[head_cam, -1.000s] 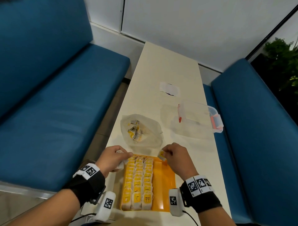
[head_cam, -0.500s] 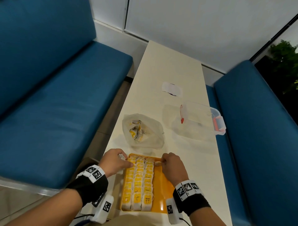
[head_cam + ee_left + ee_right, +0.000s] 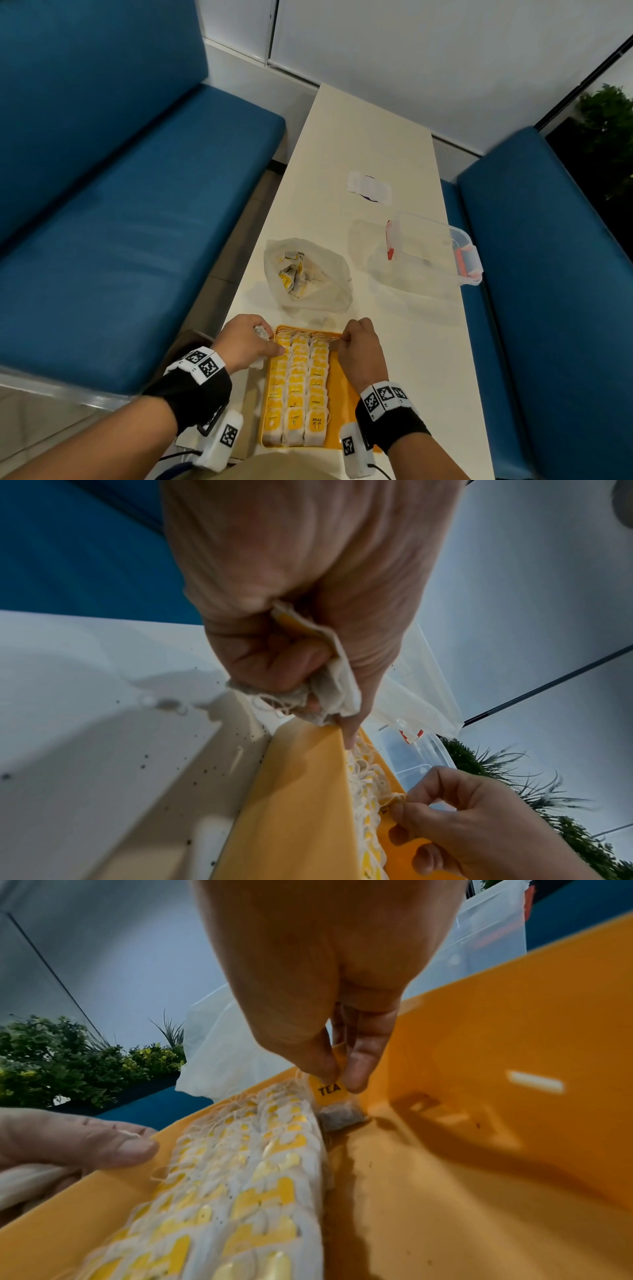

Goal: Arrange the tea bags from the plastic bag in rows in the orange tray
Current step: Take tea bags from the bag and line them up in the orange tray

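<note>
Right hand [image 3: 325, 969] pinches a tea bag [image 3: 337, 1104] down at the orange tray's [image 3: 514, 1123] far end.

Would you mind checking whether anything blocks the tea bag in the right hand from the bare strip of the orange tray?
Nothing visible does: the tea bag pinched by the right hand already touches the orange tray floor beside the filled rows.
</note>
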Tool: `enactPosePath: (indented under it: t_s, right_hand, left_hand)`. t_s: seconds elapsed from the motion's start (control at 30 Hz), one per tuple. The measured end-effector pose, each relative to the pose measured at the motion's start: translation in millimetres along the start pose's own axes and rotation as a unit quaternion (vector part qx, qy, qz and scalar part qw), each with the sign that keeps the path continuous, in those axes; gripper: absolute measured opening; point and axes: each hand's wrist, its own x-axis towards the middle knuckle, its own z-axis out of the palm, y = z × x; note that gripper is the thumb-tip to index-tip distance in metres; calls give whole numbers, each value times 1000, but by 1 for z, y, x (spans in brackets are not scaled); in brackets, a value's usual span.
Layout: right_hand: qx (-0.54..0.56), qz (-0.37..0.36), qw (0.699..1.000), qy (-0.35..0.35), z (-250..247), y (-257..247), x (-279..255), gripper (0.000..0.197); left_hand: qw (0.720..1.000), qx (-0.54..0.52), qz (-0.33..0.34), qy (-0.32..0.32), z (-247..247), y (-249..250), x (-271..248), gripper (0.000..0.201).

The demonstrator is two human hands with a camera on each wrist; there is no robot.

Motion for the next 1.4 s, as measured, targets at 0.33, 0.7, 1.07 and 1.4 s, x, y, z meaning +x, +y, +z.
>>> enactPosePath:
  t_s: [0.33, 0.7, 1.07, 1.4]
  right_hand:
    - [19, 13, 1000, -3, -8, -5, 0, 12]
    - [53, 1, 998, 22, -25, 9, -9, 26]
    - [160, -243, 957, -15, -44, -49, -49, 27]
    - [-10, -344, 938, -40, -30, -71, -56, 23]
  left_hand:
    - [1000, -7, -2, -17, -6, 4, -11, 40]
    - [953, -274, -102, -84, -17, 21, -21, 41]
    - [920, -351, -114, -131, -1, 41, -31, 36]
    - [901, -405, -92, -128, 8, 57, -39, 34]
